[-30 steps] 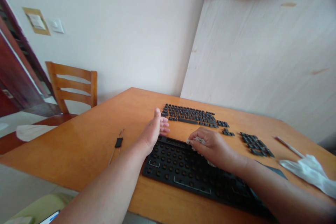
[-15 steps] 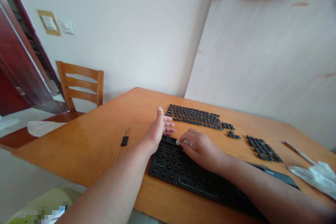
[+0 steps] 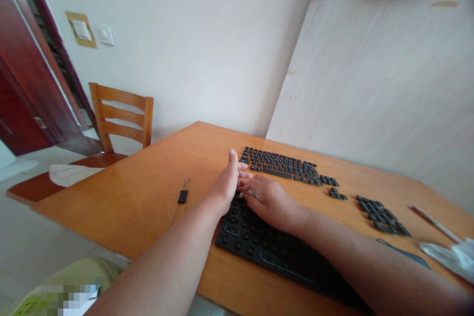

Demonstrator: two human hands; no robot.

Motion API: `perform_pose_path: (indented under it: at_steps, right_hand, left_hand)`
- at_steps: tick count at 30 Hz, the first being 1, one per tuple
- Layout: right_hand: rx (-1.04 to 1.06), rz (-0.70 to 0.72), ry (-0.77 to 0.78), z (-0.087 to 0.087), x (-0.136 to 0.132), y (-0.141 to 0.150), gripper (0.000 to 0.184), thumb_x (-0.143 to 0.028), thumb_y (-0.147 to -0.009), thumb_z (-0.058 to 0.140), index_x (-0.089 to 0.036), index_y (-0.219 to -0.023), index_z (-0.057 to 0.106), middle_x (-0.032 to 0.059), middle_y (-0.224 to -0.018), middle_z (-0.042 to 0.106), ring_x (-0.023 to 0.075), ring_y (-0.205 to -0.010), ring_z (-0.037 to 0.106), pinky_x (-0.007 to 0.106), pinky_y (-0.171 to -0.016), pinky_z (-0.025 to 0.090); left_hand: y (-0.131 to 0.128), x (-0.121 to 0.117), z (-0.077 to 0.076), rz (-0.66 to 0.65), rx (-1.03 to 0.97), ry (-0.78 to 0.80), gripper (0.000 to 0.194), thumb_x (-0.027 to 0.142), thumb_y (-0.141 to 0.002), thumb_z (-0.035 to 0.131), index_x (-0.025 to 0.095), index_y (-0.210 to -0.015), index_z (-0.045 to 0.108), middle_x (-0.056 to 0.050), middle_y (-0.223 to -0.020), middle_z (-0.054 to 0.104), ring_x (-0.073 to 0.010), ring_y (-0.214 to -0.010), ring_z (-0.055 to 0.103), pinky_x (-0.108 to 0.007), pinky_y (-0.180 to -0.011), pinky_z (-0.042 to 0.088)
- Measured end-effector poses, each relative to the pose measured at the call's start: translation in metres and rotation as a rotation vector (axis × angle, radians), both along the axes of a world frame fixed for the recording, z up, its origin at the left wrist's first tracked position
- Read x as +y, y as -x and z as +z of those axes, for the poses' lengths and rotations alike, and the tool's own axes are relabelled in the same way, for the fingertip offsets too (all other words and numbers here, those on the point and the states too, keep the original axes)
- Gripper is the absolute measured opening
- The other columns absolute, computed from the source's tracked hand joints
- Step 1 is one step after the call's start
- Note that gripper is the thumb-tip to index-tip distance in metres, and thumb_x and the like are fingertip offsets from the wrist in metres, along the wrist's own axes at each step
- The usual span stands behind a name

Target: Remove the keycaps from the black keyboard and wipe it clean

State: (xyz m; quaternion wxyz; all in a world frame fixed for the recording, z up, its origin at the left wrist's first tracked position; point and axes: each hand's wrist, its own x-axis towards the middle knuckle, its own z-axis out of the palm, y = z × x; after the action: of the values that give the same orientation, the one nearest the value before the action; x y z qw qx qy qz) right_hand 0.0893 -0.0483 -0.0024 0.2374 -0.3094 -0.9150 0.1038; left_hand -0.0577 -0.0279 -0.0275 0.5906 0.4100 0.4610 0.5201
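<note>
A black keyboard [image 3: 266, 252] with its keycaps off lies near the front edge of the wooden table. At its far left corner is my left hand [image 3: 231, 180], upright on its edge, thumb up and fingers stretched out, holding nothing. My right hand [image 3: 272, 200] is closed around a crumpled whitish cloth or tissue [image 3: 253, 193], mostly hidden in the fingers, over the keyboard's far edge. The fingertips of my right hand are close to my left fingers. Removed black keycaps [image 3: 281, 164] lie in rows behind the keyboard.
A wire keycap puller [image 3: 182, 196] with a black middle lies on the left. More keycaps [image 3: 381, 215] are grouped at the right, near a thin stick or brush [image 3: 433, 222] and a white crumpled cloth or bag [image 3: 455, 256]. A wooden chair [image 3: 124, 116] stands beyond the left edge.
My right hand has slid left along the keyboard's far edge with the whitish cloth, up to my left hand. My left hand stays at the keyboard's corner. The view has turned slightly left.
</note>
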Motion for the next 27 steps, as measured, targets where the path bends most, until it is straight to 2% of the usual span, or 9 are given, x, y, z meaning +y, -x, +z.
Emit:
perform_pose_path:
  at_steps: [5, 8, 11, 15, 19, 22, 25, 27]
  right_hand:
    - [0.058, 0.071, -0.005, 0.001, 0.002, 0.007, 0.023, -0.003, -0.082, 0.048, -0.019, -0.086, 0.064, 0.0047, -0.093, 0.064, 0.0156, -0.088, 0.058, 0.027, -0.081, 0.046]
    - [0.009, 0.075, -0.003, 0.003, 0.003, 0.009, 0.023, -0.004, -0.081, 0.048, -0.019, -0.086, 0.065, 0.0056, -0.095, 0.064, 0.0165, -0.090, 0.058, 0.028, -0.080, 0.047]
    - [-0.105, 0.027, 0.005, 0.008, 0.001, 0.003, 0.022, -0.006, -0.081, 0.048, -0.019, -0.085, 0.066, 0.0047, -0.086, 0.063, 0.0163, -0.084, 0.058, 0.027, -0.077, 0.046]
    - [-0.213, -0.073, 0.037, 0.016, -0.004, -0.014, 0.019, -0.010, -0.081, 0.051, -0.018, -0.084, 0.068, 0.0051, -0.082, 0.061, 0.0156, -0.078, 0.058, 0.027, -0.074, 0.046]
    - [-0.161, -0.116, 0.127, 0.021, -0.009, -0.032, 0.018, -0.013, -0.081, 0.052, -0.018, -0.081, 0.069, 0.0044, -0.080, 0.063, 0.0153, -0.075, 0.058, 0.026, -0.071, 0.045]
    - [0.070, -0.214, 0.335, 0.023, -0.009, -0.043, 0.012, -0.023, -0.082, 0.058, -0.018, -0.079, 0.069, 0.0018, -0.071, 0.063, 0.0141, -0.065, 0.056, 0.025, -0.061, 0.043]
    - [0.443, -0.286, 0.717, 0.025, -0.009, -0.048, 0.020, -0.037, -0.080, 0.064, -0.018, -0.085, 0.066, -0.0007, -0.065, 0.060, 0.0111, -0.053, 0.051, 0.023, -0.050, 0.038]
    - [0.641, -0.256, 0.917, 0.025, -0.008, -0.050, 0.028, -0.041, -0.076, 0.069, -0.018, -0.090, 0.064, -0.0007, -0.067, 0.061, 0.0100, -0.051, 0.050, 0.022, -0.048, 0.037]
  left_hand:
    - [0.000, -0.001, 0.002, 0.008, 0.023, -0.005, 0.094, 0.090, -0.071, 0.021, 0.016, -0.113, 0.060, -0.013, -0.093, 0.071, -0.0259, -0.079, 0.067, -0.034, -0.063, 0.048]
    - [0.000, -0.003, 0.003, 0.005, 0.056, -0.006, 0.093, 0.090, -0.072, 0.021, 0.016, -0.114, 0.060, -0.012, -0.091, 0.071, -0.0250, -0.075, 0.066, -0.032, -0.058, 0.046]
    - [0.000, -0.003, 0.003, -0.011, 0.088, -0.003, 0.093, 0.090, -0.072, 0.020, 0.016, -0.116, 0.058, -0.012, -0.091, 0.071, -0.0241, -0.072, 0.065, -0.030, -0.054, 0.045]
    - [-0.002, -0.005, 0.003, -0.041, 0.095, -0.003, 0.091, 0.088, -0.073, 0.021, 0.015, -0.114, 0.056, -0.012, -0.089, 0.071, -0.0245, -0.075, 0.067, -0.034, -0.065, 0.051]
    - [-0.003, -0.008, 0.004, -0.056, 0.143, -0.022, 0.088, 0.086, -0.075, 0.023, 0.013, -0.109, 0.056, -0.012, -0.085, 0.070, -0.0241, -0.073, 0.068, -0.035, -0.069, 0.052]
    - [-0.002, -0.010, 0.006, -0.056, 0.181, -0.112, 0.080, 0.082, -0.079, 0.027, 0.014, -0.104, 0.060, -0.012, -0.085, 0.071, -0.0232, -0.076, 0.068, -0.035, -0.071, 0.051]
    - [-0.001, -0.014, 0.012, 0.006, 0.213, -0.273, 0.069, 0.075, -0.083, 0.037, 0.013, -0.098, 0.065, -0.011, -0.085, 0.071, -0.0224, -0.080, 0.067, -0.034, -0.074, 0.049]
    - [0.000, -0.017, 0.016, 0.016, 0.203, -0.355, 0.062, 0.070, -0.085, 0.043, 0.013, -0.096, 0.066, -0.010, -0.083, 0.071, -0.0211, -0.079, 0.066, -0.032, -0.073, 0.048]
